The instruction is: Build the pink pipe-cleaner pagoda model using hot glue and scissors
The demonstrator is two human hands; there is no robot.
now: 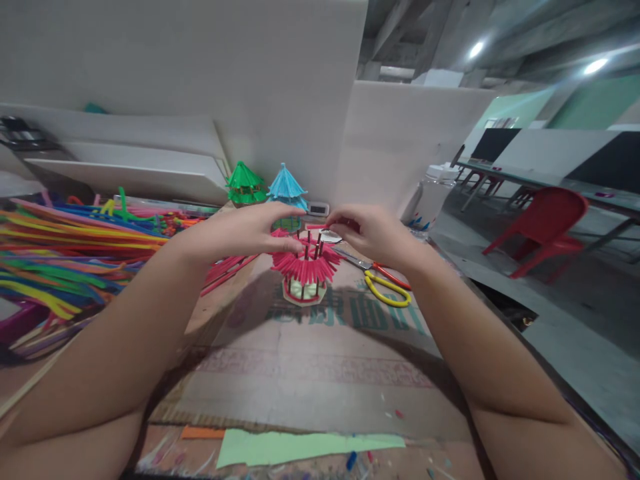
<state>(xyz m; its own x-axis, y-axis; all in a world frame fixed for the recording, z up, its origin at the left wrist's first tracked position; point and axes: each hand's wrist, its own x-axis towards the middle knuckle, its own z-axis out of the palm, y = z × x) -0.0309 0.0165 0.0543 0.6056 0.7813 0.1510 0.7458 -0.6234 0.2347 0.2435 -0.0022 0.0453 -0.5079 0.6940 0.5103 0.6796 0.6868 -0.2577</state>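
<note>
brightly pink fringe [317,271] rings the model [303,291], left fingers [289,246] parted, right fingers' [344,215] grip unclear.

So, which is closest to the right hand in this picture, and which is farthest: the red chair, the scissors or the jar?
From the right hand, nearest first:
1. Scissors: just below it in the picture.
2. Jar: to the right, beyond the wrist.
3. Red chair: far off to the right, on the floor.

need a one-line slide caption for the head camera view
Left hand at a pinkish-red pipe-cleaner pavilion, right hand close by, scissors lying to the right.
</note>
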